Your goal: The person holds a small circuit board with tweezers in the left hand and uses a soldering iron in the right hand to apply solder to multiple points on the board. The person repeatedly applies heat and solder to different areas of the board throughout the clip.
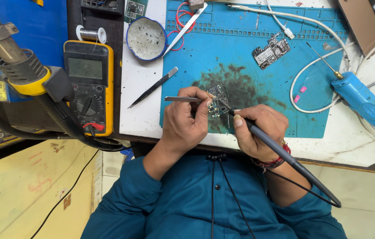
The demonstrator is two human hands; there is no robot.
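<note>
The right hand [258, 130] grips a soldering iron [280, 152], tip on the small circuit board [217, 102]. The left hand [187, 119], just left of the board, pinches tweezers [183, 99] over it on the blue mat [240, 44].

Both hands met over the small circuit board [217, 105] on the blue work mat [258, 48]; the left hand [185, 121] and the right hand [258, 130] closed off the near edge. Open mat lay beyond the board toward a second circuit board [271, 52]. Loose tweezers [153, 87] lay on the white strip to the left, a round tin [146, 38] behind them. On the right, a white cable [311, 66] and a blue handheld tool [364, 99] obstructed passage. A yellow multimeter [89, 84] bounded the far left.
</note>
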